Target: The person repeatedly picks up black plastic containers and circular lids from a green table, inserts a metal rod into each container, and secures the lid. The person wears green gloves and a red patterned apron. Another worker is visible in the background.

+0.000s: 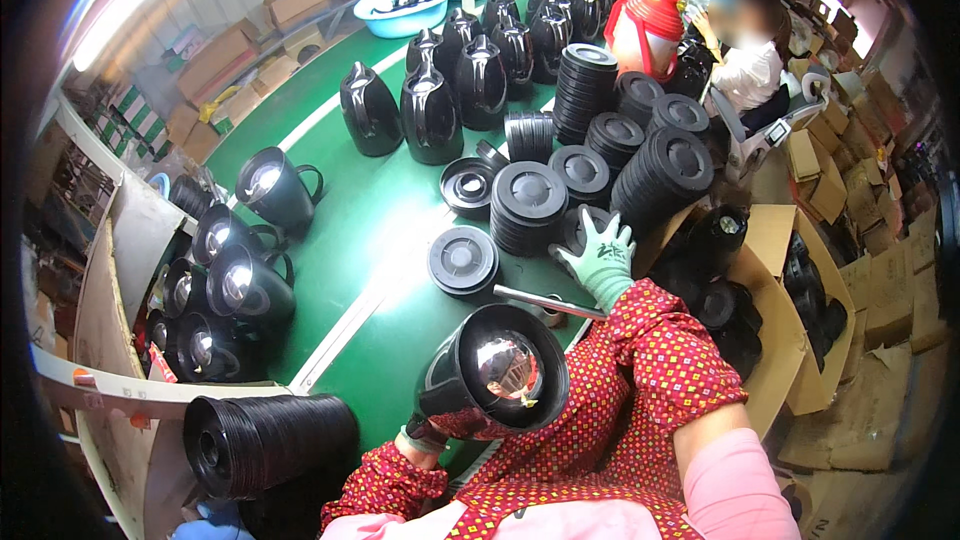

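Observation:
My left hand (424,437), mostly hidden behind a black vacuum jug body (440,392), holds it tilted over my lap. The jug's open end faces up, showing a shiny silver liner (505,368). My right hand (602,255), in a pale green glove, reaches to the stacked parts with fingers spread, resting against a round black base disc (577,227). Beside it stands a stack of black ribbed discs (528,202). A separate black disc (463,260) lies on the green table left of that. Below the right hand, a metal bar (548,301) lies along the table edge.
Finished-looking black jugs (432,115) stand on the green table (350,230) further back. Open jug bodies (235,280) lie at the left, near a long disc stack (270,443). A red jug (648,30), a co-worker (752,70) and a cardboard box (765,305) are to the right.

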A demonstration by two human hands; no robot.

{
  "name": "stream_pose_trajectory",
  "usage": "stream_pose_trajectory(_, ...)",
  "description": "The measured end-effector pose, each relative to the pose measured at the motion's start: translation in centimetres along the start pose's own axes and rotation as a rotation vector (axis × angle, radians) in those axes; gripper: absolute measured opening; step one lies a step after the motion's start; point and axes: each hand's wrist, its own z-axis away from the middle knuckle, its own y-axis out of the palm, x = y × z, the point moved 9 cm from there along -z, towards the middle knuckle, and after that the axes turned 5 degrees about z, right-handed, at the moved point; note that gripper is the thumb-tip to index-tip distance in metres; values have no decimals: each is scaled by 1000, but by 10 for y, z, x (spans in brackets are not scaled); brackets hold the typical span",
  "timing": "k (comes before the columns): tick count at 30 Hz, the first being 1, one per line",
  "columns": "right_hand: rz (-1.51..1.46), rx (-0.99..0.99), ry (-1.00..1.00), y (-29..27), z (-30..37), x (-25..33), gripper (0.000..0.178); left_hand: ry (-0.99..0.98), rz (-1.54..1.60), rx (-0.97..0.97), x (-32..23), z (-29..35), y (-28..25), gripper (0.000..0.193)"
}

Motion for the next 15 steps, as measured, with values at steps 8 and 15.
stream_pose_trajectory(8, -239, -221, -60, -43, 54, -12, 92, 13, -55, 41, 0, -5, 10, 67)
stream_pose_trajectory(15, -589, -148, -602, -141, 208, -5, 100, 62, -153, 122, 0, -3, 44, 63)
